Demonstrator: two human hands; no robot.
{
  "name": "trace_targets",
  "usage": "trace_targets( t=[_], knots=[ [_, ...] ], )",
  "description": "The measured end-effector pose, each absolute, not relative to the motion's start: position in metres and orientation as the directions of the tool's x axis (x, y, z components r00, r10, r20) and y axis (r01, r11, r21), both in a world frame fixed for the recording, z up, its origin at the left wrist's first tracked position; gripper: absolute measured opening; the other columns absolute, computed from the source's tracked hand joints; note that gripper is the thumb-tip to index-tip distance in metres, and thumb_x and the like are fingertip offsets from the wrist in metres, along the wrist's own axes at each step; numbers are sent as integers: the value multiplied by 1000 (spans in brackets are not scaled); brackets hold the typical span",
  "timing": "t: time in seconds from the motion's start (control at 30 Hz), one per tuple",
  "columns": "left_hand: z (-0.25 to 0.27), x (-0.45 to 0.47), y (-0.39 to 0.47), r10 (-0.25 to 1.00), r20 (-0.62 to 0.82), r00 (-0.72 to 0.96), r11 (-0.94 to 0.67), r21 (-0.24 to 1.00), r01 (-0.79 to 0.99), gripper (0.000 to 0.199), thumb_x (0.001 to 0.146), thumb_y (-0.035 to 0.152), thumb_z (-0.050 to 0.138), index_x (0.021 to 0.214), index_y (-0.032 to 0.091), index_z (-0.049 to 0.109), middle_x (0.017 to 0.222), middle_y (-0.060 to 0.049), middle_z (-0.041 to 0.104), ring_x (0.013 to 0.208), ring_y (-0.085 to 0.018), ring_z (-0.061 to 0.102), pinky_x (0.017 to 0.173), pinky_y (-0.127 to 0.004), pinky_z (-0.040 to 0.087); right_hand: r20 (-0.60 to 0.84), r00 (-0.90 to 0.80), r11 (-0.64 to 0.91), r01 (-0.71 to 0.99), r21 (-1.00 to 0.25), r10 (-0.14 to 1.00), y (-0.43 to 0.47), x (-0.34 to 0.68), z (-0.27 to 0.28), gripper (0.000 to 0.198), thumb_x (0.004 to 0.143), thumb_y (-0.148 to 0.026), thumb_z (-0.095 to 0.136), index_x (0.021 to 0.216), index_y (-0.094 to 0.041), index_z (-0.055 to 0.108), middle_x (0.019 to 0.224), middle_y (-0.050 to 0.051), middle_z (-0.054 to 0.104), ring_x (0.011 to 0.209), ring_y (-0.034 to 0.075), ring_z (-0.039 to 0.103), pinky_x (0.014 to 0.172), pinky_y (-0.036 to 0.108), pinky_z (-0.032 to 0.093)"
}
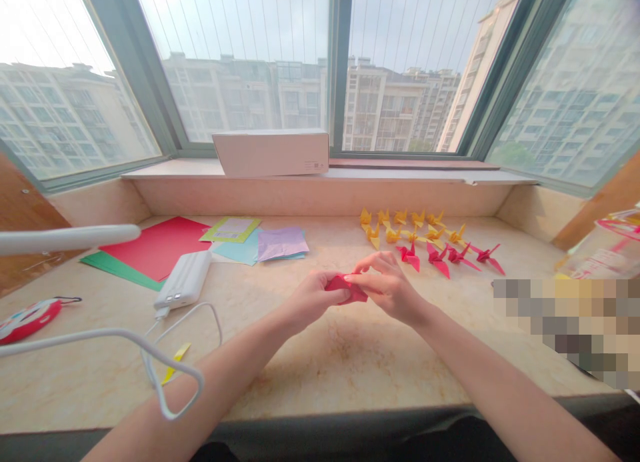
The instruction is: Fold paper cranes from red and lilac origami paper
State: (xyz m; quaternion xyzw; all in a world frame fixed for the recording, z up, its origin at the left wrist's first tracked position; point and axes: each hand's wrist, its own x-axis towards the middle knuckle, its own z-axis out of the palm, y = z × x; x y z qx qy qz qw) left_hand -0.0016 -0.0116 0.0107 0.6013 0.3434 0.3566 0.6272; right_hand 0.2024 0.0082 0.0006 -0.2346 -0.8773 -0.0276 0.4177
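Observation:
A small folded piece of red paper [356, 293] is held up over the stone counter between both hands. My left hand [320, 294] grips its left side, thumb across the front. At the upper edge, my right hand [387, 285] pinches the paper between thumb and fingers. The fingers hide part of the folds. Just beyond my right hand stand several red paper cranes [437, 257] in a row. Behind them are several yellow paper cranes [393, 235] in two rows.
To the left lie red sheets [160, 245], a green sheet [123, 272], a purple packet [283, 243] and a white power bank [187, 279]. A white cable [115, 333] loops near my left forearm. A white box [273, 154] rests on the sill; a clear container [610, 249] stands right.

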Motion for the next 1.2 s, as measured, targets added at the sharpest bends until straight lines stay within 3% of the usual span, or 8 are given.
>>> trace_targets(
  t=[0.27, 0.5, 0.8, 1.2],
  knots=[
    [10, -4, -10, 879, -8, 477, 22, 999, -24, 20, 77, 22, 71, 95, 13, 74, 95, -8, 76, 96, -24, 70, 87, -33, 50, 707, -583, 879, 462, -119, 401, 6, 205, 3, 39, 88, -12, 57, 121, -29, 67, 108, 6, 67, 97, 22, 58, 90, 42, 40],
    [14, -5, -11, 884, 16, 467, 17, 998, -68, 24, 77, 23, 72, 99, 14, 73, 96, -8, 75, 94, -21, 68, 88, -32, 50, 683, -603, 872, 478, -104, 412, 7, 206, 4, 31, 92, -32, 62, 121, -25, 67, 113, 8, 66, 102, 24, 58, 91, 43, 40],
    [18, 1, -17, 906, 92, 412, -29, 987, -157, 41, 87, 49, 62, 94, 11, 74, 83, -8, 73, 82, -19, 68, 88, -33, 51, 697, -585, 865, 492, -100, 414, 7, 203, 3, 31, 96, -28, 56, 126, -26, 64, 118, 9, 65, 108, 24, 58, 92, 43, 41],
    [13, 1, -14, 925, 92, 370, -66, 994, -84, 34, 86, 44, 67, 96, 11, 72, 88, -8, 73, 87, -20, 69, 86, -32, 54, 702, -564, 863, 483, -148, 435, 6, 200, 0, 32, 97, -27, 54, 127, -28, 63, 120, 9, 63, 107, 24, 57, 90, 43, 41]
  ],
)
